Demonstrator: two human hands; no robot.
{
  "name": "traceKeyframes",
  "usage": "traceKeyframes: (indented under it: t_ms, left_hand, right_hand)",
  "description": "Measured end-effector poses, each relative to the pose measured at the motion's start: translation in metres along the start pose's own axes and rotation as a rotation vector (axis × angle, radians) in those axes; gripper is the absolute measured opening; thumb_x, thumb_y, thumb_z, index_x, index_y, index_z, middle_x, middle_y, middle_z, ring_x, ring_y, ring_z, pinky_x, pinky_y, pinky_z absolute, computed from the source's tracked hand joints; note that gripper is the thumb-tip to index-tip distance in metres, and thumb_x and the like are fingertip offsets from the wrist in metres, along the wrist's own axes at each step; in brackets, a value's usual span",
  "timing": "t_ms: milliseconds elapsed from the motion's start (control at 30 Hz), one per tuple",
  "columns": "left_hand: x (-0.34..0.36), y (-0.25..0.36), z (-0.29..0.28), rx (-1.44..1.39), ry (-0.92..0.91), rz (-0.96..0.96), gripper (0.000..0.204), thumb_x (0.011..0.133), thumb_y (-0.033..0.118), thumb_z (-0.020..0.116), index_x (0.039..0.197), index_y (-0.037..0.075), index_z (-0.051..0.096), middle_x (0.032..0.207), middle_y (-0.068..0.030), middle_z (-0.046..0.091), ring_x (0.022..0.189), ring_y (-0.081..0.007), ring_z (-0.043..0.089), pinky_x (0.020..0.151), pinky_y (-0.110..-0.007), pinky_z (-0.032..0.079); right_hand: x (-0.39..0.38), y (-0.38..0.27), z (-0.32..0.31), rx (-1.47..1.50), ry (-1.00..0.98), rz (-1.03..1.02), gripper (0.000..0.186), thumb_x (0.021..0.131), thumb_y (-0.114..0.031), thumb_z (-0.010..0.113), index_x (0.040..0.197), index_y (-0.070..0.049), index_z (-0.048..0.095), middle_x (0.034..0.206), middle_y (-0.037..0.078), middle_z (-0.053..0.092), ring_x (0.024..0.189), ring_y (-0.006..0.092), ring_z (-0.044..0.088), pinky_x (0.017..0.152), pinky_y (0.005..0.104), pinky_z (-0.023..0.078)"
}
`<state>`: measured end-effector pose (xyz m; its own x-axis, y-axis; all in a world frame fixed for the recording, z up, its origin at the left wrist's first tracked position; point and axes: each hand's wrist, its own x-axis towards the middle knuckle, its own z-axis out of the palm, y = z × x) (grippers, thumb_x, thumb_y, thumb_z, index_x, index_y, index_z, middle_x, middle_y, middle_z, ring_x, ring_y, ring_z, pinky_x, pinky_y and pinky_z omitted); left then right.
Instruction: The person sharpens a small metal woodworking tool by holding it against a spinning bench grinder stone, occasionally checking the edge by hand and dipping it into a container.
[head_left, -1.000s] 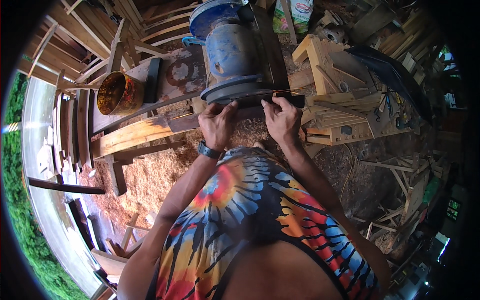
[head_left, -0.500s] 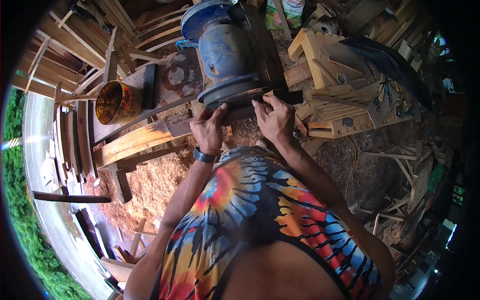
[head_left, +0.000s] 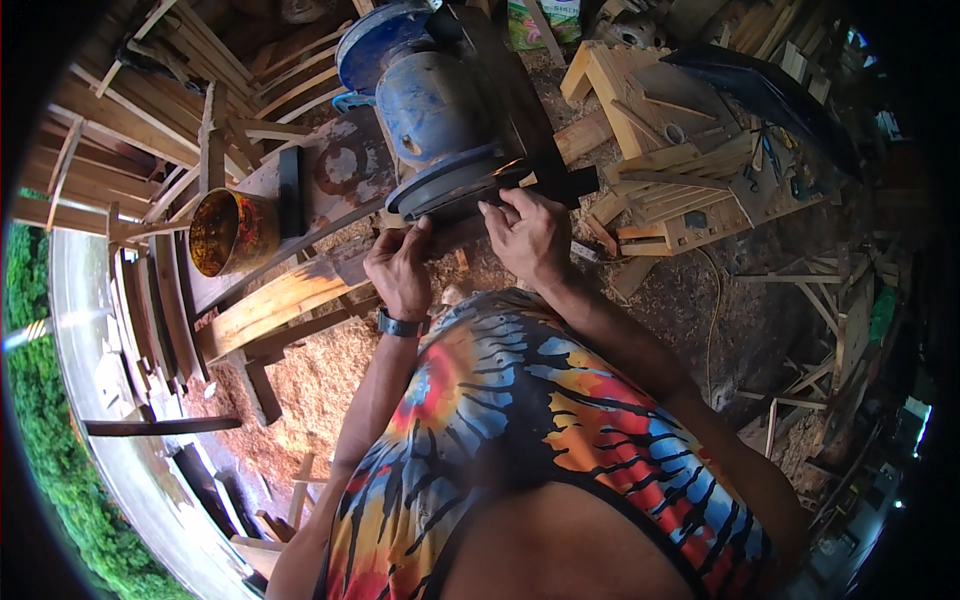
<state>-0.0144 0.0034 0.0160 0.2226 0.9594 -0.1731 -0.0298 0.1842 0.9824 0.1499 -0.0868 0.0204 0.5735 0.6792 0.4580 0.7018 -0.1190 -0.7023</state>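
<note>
A blue bench grinder [head_left: 425, 110] stands in front of me, its near grinding wheel [head_left: 450, 192] facing my hands. My left hand [head_left: 402, 268] is closed, thumb and fingers pinching the left end of a thin dark strip at the wheel's lower edge. My right hand [head_left: 530, 235] pinches the strip farther right, its fingers bent close against the wheel. The strip looks like a flat blade, but the fingers and the wheel's shadow hide most of it. A small orange glow shows at the wheel's right edge, just above the right fingers.
Left of the grinder, a stained round tin [head_left: 234, 233] and a dark block [head_left: 290, 190] sit on a bench plank [head_left: 235, 265]. A wooden stand [head_left: 640, 110] with tools and offcuts is at the right. Wood shavings [head_left: 310, 370] cover the floor; lumber leans at upper left.
The view has shifted slightly, so the grinder and both hands appear a little farther left. Both hands stay at the wheel. The orange glow at its right edge looks brighter.
</note>
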Motion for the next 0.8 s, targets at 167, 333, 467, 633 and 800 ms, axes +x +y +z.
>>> traceKeyframes:
  t_ms: [167,333,467,633,800]
  left_hand:
    - [0.007,-0.015,-0.013,0.084,0.026,0.057,0.026,0.094,0.016,0.083,0.080,-0.003,0.071,0.073,-0.0056,0.071,0.064,-0.0096,0.063,0.060,-0.027,0.053]
    - [0.007,-0.014,-0.015,0.078,0.023,0.044,0.028,0.094,0.016,0.082,0.077,-0.002,0.069,0.071,-0.0055,0.069,0.063,-0.0090,0.061,0.058,-0.027,0.053]
    - [0.004,-0.009,-0.015,0.039,0.040,0.035,0.028,0.095,0.016,0.081,0.078,-0.002,0.068,0.070,-0.0080,0.070,0.061,-0.0112,0.064,0.057,-0.027,0.054]
    - [0.003,-0.008,-0.019,0.044,-0.010,0.049,0.030,0.098,0.021,0.077,0.088,-0.006,0.071,0.077,-0.0137,0.075,0.063,-0.0167,0.070,0.059,-0.029,0.057]
    - [0.005,-0.012,-0.025,0.140,-0.025,0.095,0.039,0.101,0.029,0.074,0.093,-0.009,0.073,0.081,-0.0161,0.077,0.066,-0.0185,0.073,0.059,-0.030,0.057]
  right_hand:
    - [0.000,-0.011,0.001,0.014,-0.034,0.027,0.024,0.088,-0.017,0.084,0.094,0.003,0.072,0.073,0.015,0.072,0.064,0.0281,0.074,0.057,0.0365,0.058]
    - [-0.001,-0.010,0.005,-0.011,-0.042,0.025,0.023,0.089,-0.018,0.083,0.094,0.002,0.071,0.072,0.015,0.071,0.064,0.0286,0.074,0.057,0.0370,0.058]
    - [-0.001,-0.014,0.006,-0.025,-0.056,-0.001,0.020,0.088,-0.017,0.082,0.092,-0.001,0.071,0.072,0.015,0.069,0.062,0.0303,0.071,0.055,0.0399,0.055]
    - [-0.004,-0.013,0.014,-0.017,-0.011,-0.025,0.019,0.087,-0.018,0.081,0.089,-0.003,0.069,0.071,0.013,0.067,0.061,0.0322,0.069,0.055,0.0428,0.053]
    - [-0.005,-0.017,0.013,-0.006,-0.086,0.024,0.024,0.089,-0.024,0.079,0.086,-0.006,0.064,0.078,0.016,0.069,0.070,0.0375,0.072,0.062,0.0465,0.057]
